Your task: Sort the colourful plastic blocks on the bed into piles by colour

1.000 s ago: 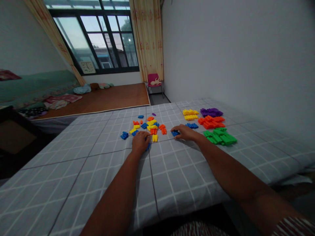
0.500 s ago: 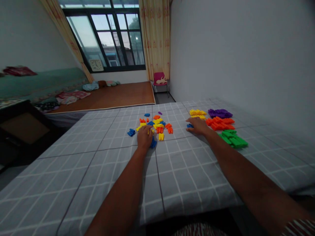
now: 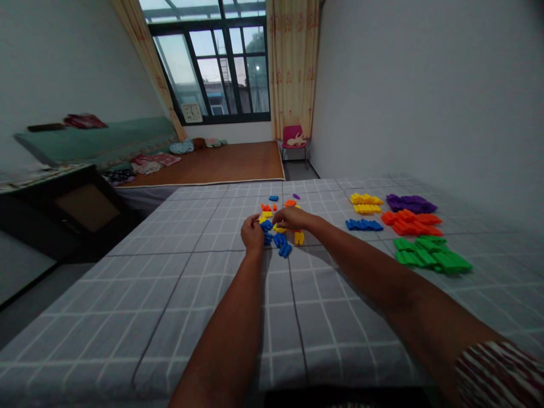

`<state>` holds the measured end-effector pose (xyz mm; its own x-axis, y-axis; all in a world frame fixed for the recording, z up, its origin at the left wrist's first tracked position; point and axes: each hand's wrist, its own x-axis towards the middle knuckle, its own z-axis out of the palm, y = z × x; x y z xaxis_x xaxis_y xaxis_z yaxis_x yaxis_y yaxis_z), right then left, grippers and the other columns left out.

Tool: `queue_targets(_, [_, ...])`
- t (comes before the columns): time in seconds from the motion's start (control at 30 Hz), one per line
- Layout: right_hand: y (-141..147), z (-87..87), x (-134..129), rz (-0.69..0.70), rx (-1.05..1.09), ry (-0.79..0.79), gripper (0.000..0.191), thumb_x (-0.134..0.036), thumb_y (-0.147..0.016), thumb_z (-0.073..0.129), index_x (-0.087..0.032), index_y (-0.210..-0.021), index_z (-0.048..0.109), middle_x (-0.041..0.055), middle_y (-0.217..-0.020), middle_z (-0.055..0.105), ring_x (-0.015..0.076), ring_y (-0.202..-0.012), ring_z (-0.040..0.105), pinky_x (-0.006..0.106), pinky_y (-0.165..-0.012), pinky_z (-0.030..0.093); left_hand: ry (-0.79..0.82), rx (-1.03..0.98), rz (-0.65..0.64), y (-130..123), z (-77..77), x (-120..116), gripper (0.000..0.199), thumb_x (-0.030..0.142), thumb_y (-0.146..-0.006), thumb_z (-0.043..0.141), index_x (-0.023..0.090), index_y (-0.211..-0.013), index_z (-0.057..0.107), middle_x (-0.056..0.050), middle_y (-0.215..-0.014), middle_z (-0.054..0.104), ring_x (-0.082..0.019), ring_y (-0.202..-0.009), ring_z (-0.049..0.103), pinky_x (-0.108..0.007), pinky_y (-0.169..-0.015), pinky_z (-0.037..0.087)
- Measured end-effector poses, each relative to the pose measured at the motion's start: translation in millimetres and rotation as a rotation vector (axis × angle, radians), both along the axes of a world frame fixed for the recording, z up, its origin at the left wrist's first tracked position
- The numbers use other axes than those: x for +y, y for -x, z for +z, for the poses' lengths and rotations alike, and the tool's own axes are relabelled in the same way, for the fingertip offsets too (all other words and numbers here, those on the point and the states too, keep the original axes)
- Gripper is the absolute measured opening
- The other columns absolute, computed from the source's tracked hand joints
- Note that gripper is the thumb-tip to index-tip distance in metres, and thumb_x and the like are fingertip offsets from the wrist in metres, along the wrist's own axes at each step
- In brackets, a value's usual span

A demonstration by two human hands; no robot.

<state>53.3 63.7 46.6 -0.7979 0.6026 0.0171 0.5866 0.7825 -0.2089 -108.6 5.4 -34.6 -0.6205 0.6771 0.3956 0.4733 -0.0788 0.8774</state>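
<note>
Several small plastic pieces lie mixed on the checked cloth, among them blue pieces [image 3: 282, 243], a yellow piece [image 3: 299, 238] and an orange piece [image 3: 290, 203]. At the left edge of this mix is my left hand [image 3: 252, 231], its fingers curled beside blue and yellow pieces; what they hold, if anything, is too small to name. My right hand [image 3: 291, 218] reaches over the mix from the right, fingertips bent down by a yellow piece. On the right lie sorted groups: yellow [image 3: 366, 203], purple [image 3: 410, 203], orange [image 3: 412, 222], green [image 3: 433, 253] and a blue row [image 3: 364, 225].
The checked cloth [image 3: 212, 317] covers the surface under my arms. A wall stands along the right. Beyond are a brown mat [image 3: 238, 161], a pink chair [image 3: 293, 136] and a window; a dark cabinet [image 3: 80, 209] is at the left.
My right hand has moved left from the blue pieces by the sorted groups to the mixed pieces. My left hand has shifted to the mix's left edge. The view has turned slightly left.
</note>
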Motion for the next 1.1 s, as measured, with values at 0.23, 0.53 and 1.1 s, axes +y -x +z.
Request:
queue_targets(0.23, [0.1,-21.5,-36.2,-0.018,-0.054,-0.076,0.041,-0.047,-0.078,0.069,-0.017,-0.106,0.07,0.0125,-0.107,0.066,0.0257,-0.088,0.065,0.029,-0.068,0.047,-0.017,-0.101,-0.016,-1.0,-1.8,8.1,0.037,0.013,-0.074,0.043,0.016,-0.097,0.072,-0.007,-0.099,0.074,-0.019,-0.093,0.068,-0.031,-0.085,0.054])
queue_targets(0.53, [-42.5,-13.9,-39.8,0.017,0.18,-0.087,0.051,-0.014,-0.071,0.068,-0.026,-0.121,0.059,0.0041,-0.119,0.065,0.0238,-0.107,0.059,0.031,-0.084,0.047,0.053,0.015,-0.135,-9.4,2.6,2.2,0.035,0.015,-0.075,0.044,0.017,-0.095,0.072,-0.008,-0.093,0.074,-0.019,-0.088,0.068,-0.033,-0.082,0.054])
queue_targets(1.1, [-271.4,-32.3,37.3,-0.094,0.105,-0.068,0.062,-0.005,-0.079,0.05,-0.023,-0.138,0.051,0.0086,-0.117,0.067,0.0207,-0.105,0.061,0.035,-0.093,0.045,0.114,0.108,-0.167,-9.8,0.6,4.2,0.034,0.017,-0.075,0.045,0.017,-0.093,0.073,-0.007,-0.096,0.075,-0.02,-0.092,0.068,-0.033,-0.086,0.052])
